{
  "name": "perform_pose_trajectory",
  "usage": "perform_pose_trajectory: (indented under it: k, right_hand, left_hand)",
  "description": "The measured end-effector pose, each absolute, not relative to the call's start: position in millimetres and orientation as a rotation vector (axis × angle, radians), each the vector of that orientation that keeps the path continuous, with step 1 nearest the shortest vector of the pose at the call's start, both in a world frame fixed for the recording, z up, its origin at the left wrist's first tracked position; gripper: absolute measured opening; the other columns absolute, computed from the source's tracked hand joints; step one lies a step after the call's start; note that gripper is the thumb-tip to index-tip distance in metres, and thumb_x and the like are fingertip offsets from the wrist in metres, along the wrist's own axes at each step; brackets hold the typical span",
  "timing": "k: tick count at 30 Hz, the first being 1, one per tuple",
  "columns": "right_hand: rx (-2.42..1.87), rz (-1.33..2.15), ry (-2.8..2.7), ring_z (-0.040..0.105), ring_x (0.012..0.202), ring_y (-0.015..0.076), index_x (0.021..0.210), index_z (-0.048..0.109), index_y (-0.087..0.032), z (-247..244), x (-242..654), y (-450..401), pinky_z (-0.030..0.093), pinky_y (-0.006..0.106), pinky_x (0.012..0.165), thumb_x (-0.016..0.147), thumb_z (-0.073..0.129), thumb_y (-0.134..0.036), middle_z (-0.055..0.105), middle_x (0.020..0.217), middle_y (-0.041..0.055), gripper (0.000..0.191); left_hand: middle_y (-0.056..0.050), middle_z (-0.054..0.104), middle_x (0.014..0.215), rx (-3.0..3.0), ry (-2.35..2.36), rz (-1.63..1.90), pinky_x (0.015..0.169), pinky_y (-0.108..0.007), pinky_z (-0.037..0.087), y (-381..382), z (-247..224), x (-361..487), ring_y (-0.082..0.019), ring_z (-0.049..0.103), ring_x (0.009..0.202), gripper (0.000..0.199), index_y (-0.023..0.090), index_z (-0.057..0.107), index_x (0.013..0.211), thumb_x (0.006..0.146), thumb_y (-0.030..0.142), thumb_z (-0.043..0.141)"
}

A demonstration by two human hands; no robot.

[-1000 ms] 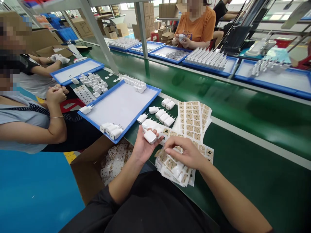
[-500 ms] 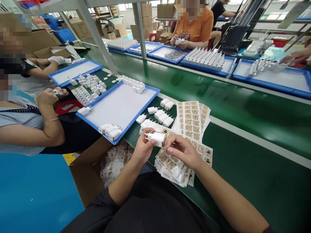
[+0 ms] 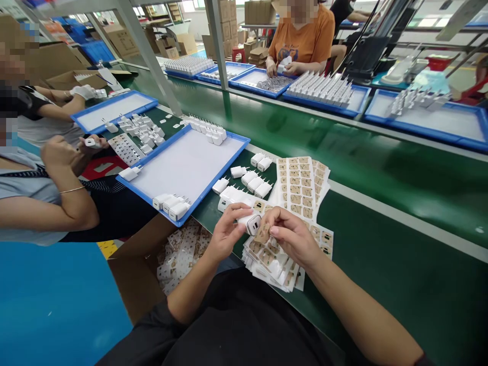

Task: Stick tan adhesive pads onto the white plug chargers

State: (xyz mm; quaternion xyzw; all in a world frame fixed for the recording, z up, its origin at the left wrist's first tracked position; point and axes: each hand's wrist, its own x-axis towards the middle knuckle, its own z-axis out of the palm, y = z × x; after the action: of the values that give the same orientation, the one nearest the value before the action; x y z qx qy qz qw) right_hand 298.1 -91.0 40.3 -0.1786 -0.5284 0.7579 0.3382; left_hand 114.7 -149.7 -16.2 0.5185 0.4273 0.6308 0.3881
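Between the thumb and fingers of my left hand (image 3: 224,234) is a white charger plug (image 3: 250,223), its end face with dark ports turned towards me and to the right. My right hand (image 3: 293,236) pinches a small brown sticker (image 3: 262,234) just beside that face; whether the two touch, I cannot tell. Below my hands lies a stack of sticker sheets (image 3: 272,262) with brown backing, and more sticker sheets (image 3: 295,185) fan out behind it. Several loose white charger plugs (image 3: 249,179) lie on the green bench beyond my left hand.
A blue-rimmed tray (image 3: 229,165) at the left holds charger plugs along its edges. Under the bench edge, a cardboard box (image 3: 131,277) contains used sheets. Co-workers sit at the left and across the green conveyor (image 3: 381,152), where filled trays (image 3: 324,104) line the far side.
The charger plug has turned in my left hand, so its port face now shows. The sticker in my right hand has come into clear view. A co-worker's hand has left the far right tray.
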Motion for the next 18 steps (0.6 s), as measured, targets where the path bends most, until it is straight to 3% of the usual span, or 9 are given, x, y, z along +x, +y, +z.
perform_pose_trajectory:
  k: [4, 8, 13, 18]
  right_hand:
    - [-0.461, 1.992, -1.399, 0.059, 0.07, 0.0147, 0.082, 0.061, -0.021, 39.8, 297.1, -91.3, 0.051, 0.029, 0.066, 0.085, 0.074, -0.039, 0.062, 0.083, 0.0017, 0.023]
    - [-0.477, 2.009, -1.437, 0.061, 0.068, 0.0134, 0.082, 0.06, -0.02, 44.7, 298.6, -90.5, 0.053, 0.029, 0.065, 0.085, 0.076, -0.037, 0.064, 0.087, 0.0026, 0.023]
    - [-0.624, 1.888, -1.577, 0.06, 0.066, 0.0128, 0.084, 0.06, -0.02, 59.2, 302.7, -91.7, 0.05, 0.026, 0.062, 0.085, 0.076, -0.035, 0.063, 0.077, 0.0001, 0.021]
    - [-0.718, 1.679, -1.707, 0.06, 0.069, 0.0137, 0.086, 0.063, -0.021, 70.6, 307.1, -95.2, 0.049, 0.026, 0.061, 0.088, 0.071, -0.031, 0.063, 0.078, 0.0004, 0.013]
  left_hand:
    - [-0.009, 0.067, 0.114, 1.521, 1.168, 1.571, 0.099, -0.042, 0.046, -148.2, -13.8, 110.1, -0.028, 0.059, 0.11, 0.046, 0.029, 0.075, 0.114, 0.07, 0.037, 0.087]
    - [-0.011, 0.075, 0.103, 1.597, 1.303, 1.59, 0.105, -0.048, 0.042, -151.1, -14.6, 107.8, -0.033, 0.059, 0.112, 0.044, 0.026, 0.079, 0.104, 0.07, 0.054, 0.084]
    - [-0.013, 0.076, 0.104, 1.406, 1.228, 1.521, 0.088, -0.039, 0.052, -160.9, -23.1, 111.3, -0.029, 0.068, 0.093, 0.061, 0.021, 0.074, 0.116, 0.073, 0.064, 0.077]
    - [-0.012, 0.076, 0.109, 1.48, 1.226, 1.558, 0.087, -0.037, 0.052, -162.2, -22.6, 110.7, -0.028, 0.068, 0.098, 0.054, 0.023, 0.075, 0.114, 0.072, 0.055, 0.082]
